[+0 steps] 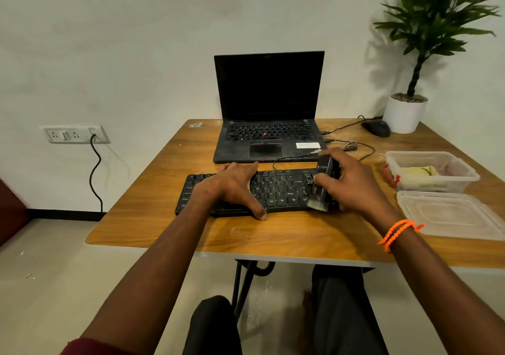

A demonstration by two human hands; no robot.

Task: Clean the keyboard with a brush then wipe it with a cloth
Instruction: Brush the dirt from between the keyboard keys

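A flat black plastic keyboard (pixel 273 190) lies on the wooden table (pixel 273 237), long axis left to right, just before the open black laptop (pixel 269 114). The left hand (pixel 232 188) presses flat, fingers spread, hiding its middle keys. The right hand (pixel 352 182) grips a black-handled brush (pixel 323 183) at the right end, pale bristles pointing down at the near edge, the handle partly hidden.

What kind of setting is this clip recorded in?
Probably a plain office or home workspace: a wooden desk against a bare wall holds an open laptop, an external keyboard and a mouse, with a potted plant in the corner.
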